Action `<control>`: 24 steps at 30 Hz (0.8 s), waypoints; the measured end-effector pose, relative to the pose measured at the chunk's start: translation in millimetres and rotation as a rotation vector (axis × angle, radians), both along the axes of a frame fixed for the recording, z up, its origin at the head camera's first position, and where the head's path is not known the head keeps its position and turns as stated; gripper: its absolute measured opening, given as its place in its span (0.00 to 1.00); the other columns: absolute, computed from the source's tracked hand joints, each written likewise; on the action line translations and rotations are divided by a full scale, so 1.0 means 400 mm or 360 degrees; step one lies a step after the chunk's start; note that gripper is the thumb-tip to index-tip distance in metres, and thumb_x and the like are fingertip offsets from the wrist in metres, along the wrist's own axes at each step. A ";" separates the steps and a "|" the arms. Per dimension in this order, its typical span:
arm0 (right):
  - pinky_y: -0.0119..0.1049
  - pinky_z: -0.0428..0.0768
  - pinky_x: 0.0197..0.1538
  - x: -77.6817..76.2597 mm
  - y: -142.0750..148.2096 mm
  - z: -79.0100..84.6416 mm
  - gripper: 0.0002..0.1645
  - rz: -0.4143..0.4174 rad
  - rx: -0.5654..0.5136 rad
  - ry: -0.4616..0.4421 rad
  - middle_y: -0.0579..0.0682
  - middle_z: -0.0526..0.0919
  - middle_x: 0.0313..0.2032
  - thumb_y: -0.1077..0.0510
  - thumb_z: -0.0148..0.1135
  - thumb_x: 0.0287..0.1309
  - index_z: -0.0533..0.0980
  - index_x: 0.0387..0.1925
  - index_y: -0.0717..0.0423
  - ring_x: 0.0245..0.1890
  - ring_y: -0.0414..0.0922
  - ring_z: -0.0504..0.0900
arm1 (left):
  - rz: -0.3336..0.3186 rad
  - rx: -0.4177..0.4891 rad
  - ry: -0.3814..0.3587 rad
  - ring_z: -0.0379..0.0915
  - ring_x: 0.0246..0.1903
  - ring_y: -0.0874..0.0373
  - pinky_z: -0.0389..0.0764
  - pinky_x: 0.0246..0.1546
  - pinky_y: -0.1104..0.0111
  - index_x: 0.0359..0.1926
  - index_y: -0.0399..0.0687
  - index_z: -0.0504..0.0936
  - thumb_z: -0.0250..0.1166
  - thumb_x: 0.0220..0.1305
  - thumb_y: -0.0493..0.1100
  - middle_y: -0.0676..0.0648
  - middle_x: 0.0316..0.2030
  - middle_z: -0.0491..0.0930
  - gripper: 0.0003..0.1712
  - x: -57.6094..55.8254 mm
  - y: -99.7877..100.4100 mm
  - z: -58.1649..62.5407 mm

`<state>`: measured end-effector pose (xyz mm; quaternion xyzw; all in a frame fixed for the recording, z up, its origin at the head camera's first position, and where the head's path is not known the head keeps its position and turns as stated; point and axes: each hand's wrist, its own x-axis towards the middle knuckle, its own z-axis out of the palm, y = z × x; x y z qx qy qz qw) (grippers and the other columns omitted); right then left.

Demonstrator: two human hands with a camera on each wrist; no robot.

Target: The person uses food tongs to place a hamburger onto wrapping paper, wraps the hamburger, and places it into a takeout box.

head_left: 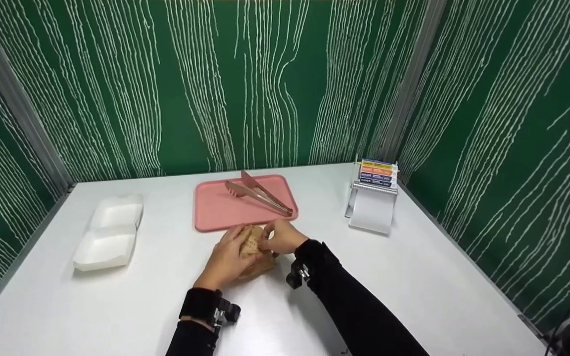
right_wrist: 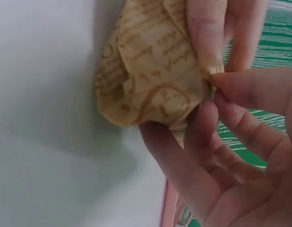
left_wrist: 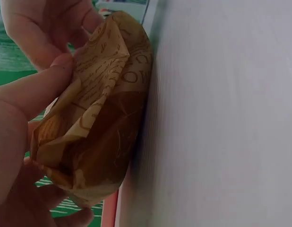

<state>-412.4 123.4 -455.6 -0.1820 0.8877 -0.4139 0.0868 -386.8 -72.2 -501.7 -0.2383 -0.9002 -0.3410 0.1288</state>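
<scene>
Green walls (head_left: 275,123) streaked with wavy white lines surround a white tabletop (head_left: 443,296). Near its middle, just short of the near edge of a pink tray (head_left: 215,212), sits a parcel (head_left: 251,242) of printed brown paper; something brown shows through the paper and at its open end. A person's left hand (head_left: 228,257) grips the parcel, thumb pressed on the paper, while the right hand (head_left: 285,237) pinches a paper edge between thumb and finger. Metal tongs (head_left: 265,200) lie across the tray, reaching its near right corner. Along the tabletop's left edge, a white takeaway box (head_left: 104,247) lies unfolded, both halves facing up. Toward the far right corner, a dispenser (head_left: 376,188) carries coloured labels and a hanging white sheet (head_left: 371,212).
</scene>
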 end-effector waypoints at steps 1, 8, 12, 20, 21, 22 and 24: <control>0.35 0.86 0.31 0.002 -0.003 0.000 0.06 0.0010 0.0006 0.0029 0.48 0.82 0.30 0.69 0.68 0.57 0.82 0.25 0.61 0.26 0.41 0.81 | -0.0015 -0.0008 -0.0029 0.60 0.73 0.35 0.63 0.73 0.41 0.72 0.33 0.73 0.76 0.63 0.47 0.35 0.70 0.71 0.42 -0.001 -0.002 -0.003; 0.43 0.81 0.55 0.005 -0.017 -0.007 0.09 0.0066 0.0029 0.0305 0.63 0.83 0.58 0.71 0.65 0.53 0.76 0.20 0.63 0.60 0.56 0.81 | -0.0025 0.0050 -0.0227 0.62 0.73 0.36 0.62 0.74 0.44 0.75 0.36 0.69 0.74 0.64 0.46 0.33 0.69 0.71 0.43 -0.010 -0.012 -0.015; 0.32 0.79 0.44 0.000 -0.021 -0.009 0.10 0.0035 -0.0018 0.0233 0.64 0.86 0.53 0.71 0.63 0.54 0.75 0.19 0.62 0.58 0.54 0.83 | 0.0035 0.0047 -0.0276 0.56 0.76 0.35 0.58 0.76 0.43 0.77 0.37 0.66 0.75 0.64 0.52 0.32 0.74 0.65 0.48 -0.013 -0.017 -0.009; 0.26 0.71 0.27 -0.008 -0.015 -0.015 0.18 -0.0165 -0.0022 0.0203 0.60 0.87 0.52 0.70 0.62 0.59 0.69 0.18 0.52 0.28 0.39 0.78 | 0.0118 0.0051 -0.0196 0.61 0.74 0.37 0.59 0.75 0.45 0.74 0.36 0.71 0.71 0.67 0.59 0.35 0.73 0.68 0.44 -0.017 -0.033 -0.001; 0.26 0.71 0.25 -0.008 -0.015 -0.016 0.18 -0.0171 -0.0015 0.0198 0.60 0.88 0.51 0.70 0.62 0.59 0.70 0.18 0.53 0.24 0.37 0.77 | 0.0121 0.0046 -0.0214 0.61 0.74 0.38 0.60 0.75 0.45 0.73 0.37 0.71 0.71 0.68 0.59 0.36 0.73 0.68 0.44 -0.017 -0.036 -0.002; 0.26 0.71 0.23 -0.008 -0.015 -0.017 0.17 -0.0177 -0.0006 0.0186 0.60 0.88 0.51 0.69 0.62 0.59 0.71 0.18 0.53 0.20 0.35 0.76 | 0.0121 0.0042 -0.0231 0.61 0.74 0.38 0.60 0.75 0.45 0.74 0.37 0.71 0.70 0.69 0.60 0.36 0.73 0.69 0.43 -0.016 -0.040 -0.003; 0.26 0.71 0.20 -0.008 -0.017 -0.018 0.16 -0.0190 0.0005 0.0172 0.60 0.88 0.51 0.69 0.63 0.58 0.73 0.18 0.54 0.14 0.34 0.73 | 0.0115 0.0038 -0.0269 0.60 0.74 0.37 0.59 0.75 0.44 0.74 0.38 0.70 0.70 0.68 0.60 0.36 0.74 0.68 0.44 -0.014 -0.047 -0.004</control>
